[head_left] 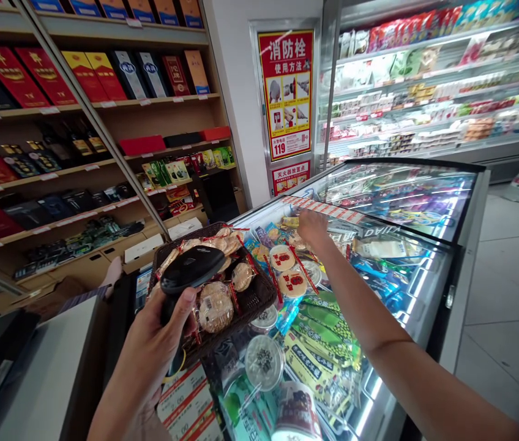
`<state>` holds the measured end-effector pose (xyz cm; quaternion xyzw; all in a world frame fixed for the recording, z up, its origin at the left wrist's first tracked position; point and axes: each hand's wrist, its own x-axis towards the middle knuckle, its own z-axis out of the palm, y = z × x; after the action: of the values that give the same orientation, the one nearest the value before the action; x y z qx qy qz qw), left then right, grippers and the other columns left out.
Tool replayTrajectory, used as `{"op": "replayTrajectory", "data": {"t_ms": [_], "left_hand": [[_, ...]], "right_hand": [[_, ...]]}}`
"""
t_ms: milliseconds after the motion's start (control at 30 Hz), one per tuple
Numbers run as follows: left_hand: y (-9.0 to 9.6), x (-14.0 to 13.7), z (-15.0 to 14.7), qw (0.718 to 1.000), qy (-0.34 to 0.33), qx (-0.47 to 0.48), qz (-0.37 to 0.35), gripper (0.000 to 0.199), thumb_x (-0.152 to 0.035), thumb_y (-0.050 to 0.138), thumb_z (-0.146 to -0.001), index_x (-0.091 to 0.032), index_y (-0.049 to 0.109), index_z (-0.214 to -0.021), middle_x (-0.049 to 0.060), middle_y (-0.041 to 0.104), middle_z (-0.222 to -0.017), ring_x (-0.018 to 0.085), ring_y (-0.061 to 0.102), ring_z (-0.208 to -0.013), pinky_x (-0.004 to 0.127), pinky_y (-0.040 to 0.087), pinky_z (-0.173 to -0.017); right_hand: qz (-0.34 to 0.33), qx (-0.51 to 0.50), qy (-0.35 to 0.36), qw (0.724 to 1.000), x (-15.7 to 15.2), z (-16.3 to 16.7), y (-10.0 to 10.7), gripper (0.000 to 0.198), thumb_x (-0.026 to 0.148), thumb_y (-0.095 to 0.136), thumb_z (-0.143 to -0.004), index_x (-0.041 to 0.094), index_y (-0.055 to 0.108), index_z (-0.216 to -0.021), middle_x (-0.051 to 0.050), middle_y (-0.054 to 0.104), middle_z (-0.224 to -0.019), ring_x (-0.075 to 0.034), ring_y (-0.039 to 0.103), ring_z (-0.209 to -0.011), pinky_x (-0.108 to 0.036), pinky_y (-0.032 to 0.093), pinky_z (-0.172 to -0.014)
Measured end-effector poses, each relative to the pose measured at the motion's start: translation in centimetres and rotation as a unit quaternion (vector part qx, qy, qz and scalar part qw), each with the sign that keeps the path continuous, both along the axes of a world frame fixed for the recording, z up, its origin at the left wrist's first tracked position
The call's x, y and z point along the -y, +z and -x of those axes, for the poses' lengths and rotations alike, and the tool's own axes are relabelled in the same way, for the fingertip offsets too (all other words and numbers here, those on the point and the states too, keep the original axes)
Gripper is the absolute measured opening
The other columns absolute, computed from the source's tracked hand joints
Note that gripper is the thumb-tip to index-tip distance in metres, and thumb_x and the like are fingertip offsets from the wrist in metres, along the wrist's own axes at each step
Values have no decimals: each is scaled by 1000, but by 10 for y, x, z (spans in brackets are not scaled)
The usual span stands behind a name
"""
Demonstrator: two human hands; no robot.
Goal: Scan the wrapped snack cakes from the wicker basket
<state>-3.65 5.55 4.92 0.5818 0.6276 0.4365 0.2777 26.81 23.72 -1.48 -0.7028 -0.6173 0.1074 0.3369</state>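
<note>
The left grip is closed around the handle of a black barcode scanner, its head above a brown woven basket of wrapped round crackers at the chest freezer's left edge. Past the basket's right rim lie two red-printed cracker packs. Farther, near a red-and-white label strip, the right grip is curled; I cannot tell whether it holds anything.

Black scanner, dark brown basket
</note>
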Motion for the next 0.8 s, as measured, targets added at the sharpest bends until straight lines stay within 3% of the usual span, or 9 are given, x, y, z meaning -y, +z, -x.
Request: {"op": "replayTrajectory", "data": {"t_ms": [100, 200, 300, 500, 700, 800], "left_hand": [[1, 1, 3, 999, 25, 26, 13, 52, -74, 61, -72, -22, 53, -73, -4, 48, -55, 12, 40, -50, 21, 27, -42], [4, 2, 0, 999, 31, 24, 14, 52, -75, 59, -73, -23, 54, -77, -5, 47, -54, 12, 39, -48, 21, 25, -41], [6, 3, -3, 1000, 9, 8, 0, 48, -71, 59, -76, -23, 54, -75, -5, 49, -54, 12, 41, -49, 21, 29, -44], [4, 0, -7, 999, -11, -39, -23, 47, -66, 56, -80, -22, 51, -65, -3, 51, -54, 13, 48, -54, 23, 37, -51], [2, 0, -6, 999, -18, -40, -6, 45, -65, 59, -79, -21, 54, -68, -3, 52, -55, 13, 45, -53, 24, 35, -51], [1, 0, -5, 999, -8, -39, -3, 46, -67, 57, -79, -22, 54, -69, -3, 52, -57, 14, 48, -56, 24, 37, -53]], "right_hand": [[8, 117, -22, 993, 5, 29, 3, 23, 15, 46, -96, 7, 60, -112, -27, 59, -118, -35, 56, -114, -41, 39, -91], [64, 134, 124, 981, 16, 70, 2, 32, 41, 49, -98, 14, 67, -98, -17, 67, -106, -29, 63, -103, -36, 45, -86], [96, 156, 209, 961, 28, 104, -9, 46, 58, 52, -93, 15, 68, -99, -18, 68, -108, -32, 62, -106, -38, 47, -89], [57, 201, 200, 957, 36, 124, -33, 63, 53, 68, -84, 9, 56, -128, -23, 61, -121, -38, 54, -118, -44, 42, -98], [42, 234, 234, 943, 50, 130, -25, 58, 46, 68, -84, 7, 57, -125, -23, 58, -124, -39, 48, -122, -47, 39, -102], [43, 237, 256, 936, 55, 132, -22, 55, 32, 72, -80, 9, 55, -127, -19, 59, -124, -38, 48, -122, -47, 38, -102]]}}
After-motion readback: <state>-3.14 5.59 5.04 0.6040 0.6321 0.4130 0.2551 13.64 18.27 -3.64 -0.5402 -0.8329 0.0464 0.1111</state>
